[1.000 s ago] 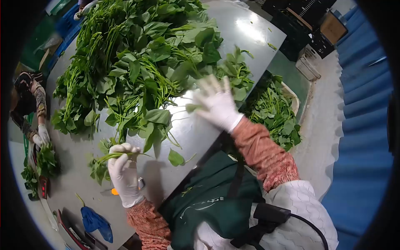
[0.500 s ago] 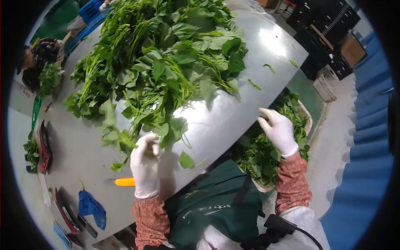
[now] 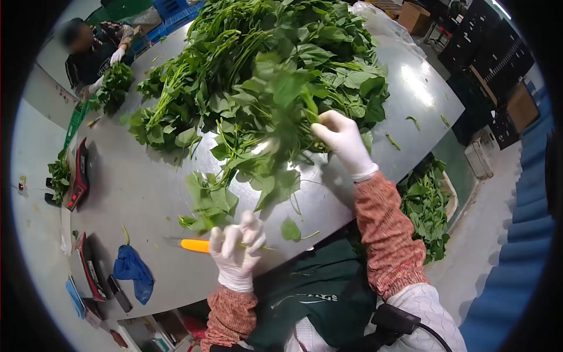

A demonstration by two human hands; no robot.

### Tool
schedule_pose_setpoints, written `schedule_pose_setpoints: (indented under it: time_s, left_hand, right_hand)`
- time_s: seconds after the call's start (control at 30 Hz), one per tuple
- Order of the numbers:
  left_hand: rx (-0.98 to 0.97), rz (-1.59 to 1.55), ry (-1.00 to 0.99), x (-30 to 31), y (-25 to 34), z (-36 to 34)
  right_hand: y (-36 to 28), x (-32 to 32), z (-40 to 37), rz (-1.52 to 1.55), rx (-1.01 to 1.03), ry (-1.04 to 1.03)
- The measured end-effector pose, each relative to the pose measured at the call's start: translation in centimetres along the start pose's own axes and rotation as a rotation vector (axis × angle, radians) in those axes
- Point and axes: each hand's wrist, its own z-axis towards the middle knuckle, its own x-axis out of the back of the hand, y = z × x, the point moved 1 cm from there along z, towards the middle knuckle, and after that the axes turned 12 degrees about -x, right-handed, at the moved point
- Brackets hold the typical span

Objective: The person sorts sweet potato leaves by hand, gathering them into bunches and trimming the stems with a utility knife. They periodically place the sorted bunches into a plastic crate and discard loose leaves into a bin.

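Observation:
My right hand, in a white glove, pinches a bunch of leafy green stems, blurred, above the big heap of leafy greens on the metal table. My left hand, also gloved, is near the table's front edge with its fingers half curled. A thin green stem appears to stick out from between them. Beside its fingers lies an orange-handled knife, its blade pointing left. Just beyond the left hand are a few leaves, and a single leaf lies to its right.
A container of greens stands below the table's right edge. On the left are a blue cloth or bag, red-and-black devices and a black phone-like object. Another person handles greens at the far left.
My right hand has gone from beside the table, above the container, up and left to the heap and taken hold of stems. The left hand's fingers have loosened somewhat. The view has shifted.

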Motion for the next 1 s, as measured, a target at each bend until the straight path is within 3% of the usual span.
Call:
schedule_pose_setpoints:
  time_s: [0.03, 0.1, 0.17, 0.23, 0.5, 0.6, 0.73, 0.87, 0.9, 0.97, 1.0]
  left_hand:
    - [-0.015, 0.035, -0.051, -0.1, 0.3, 0.2]
    - [-0.008, 0.087, -0.083, 0.2, 0.7, 0.9]
    - [0.031, 0.337, 0.032, -0.2, 0.6, 1.1]
    - [0.040, 0.442, 0.132, -0.5, 0.2, 0.7]
    - [-0.104, 1.044, 0.287, -3.0, 0.3, 2.2]
    - [-0.193, 1.061, 0.415, -3.4, -0.5, 2.4]
    - [-0.231, 1.106, 0.381, -1.6, -0.3, 1.9]
    - [-0.168, 1.042, 0.357, -2.5, 0.1, 1.8]
    - [-0.127, 1.034, 0.342, -2.5, 0.5, 1.8]
    - [-0.022, 1.016, 0.327, -2.5, 1.2, 1.7]
    - [-0.021, 1.060, 0.309, -1.5, 1.2, 1.6]
  right_hand:
    - [-0.7, 0.8, -1.2, 0.002, 0.052, -0.014]
    - [-1.5, 1.6, -3.2, 0.088, -0.055, -0.093]
    - [-1.0, 0.7, -4.5, 0.093, 0.037, -0.067]
    - [-1.1, -0.5, -6.2, -0.110, 0.035, 0.002]
    - [-1.0, -7.1, -11.5, -0.679, 0.532, 0.108]
    - [-1.4, -9.0, -13.5, -0.864, 0.627, 0.119]
    - [-0.3, -9.2, -14.2, -0.942, 0.682, 0.117]
    - [-0.8, -8.4, -14.5, -0.742, 0.723, 0.070]
    - [-1.2, -7.5, -14.3, -0.734, 0.704, 0.152]
    - [-2.3, -6.4, -13.7, -0.491, 0.437, 0.190]
    - [-1.6, -5.9, -13.0, -0.428, 0.300, 0.060]
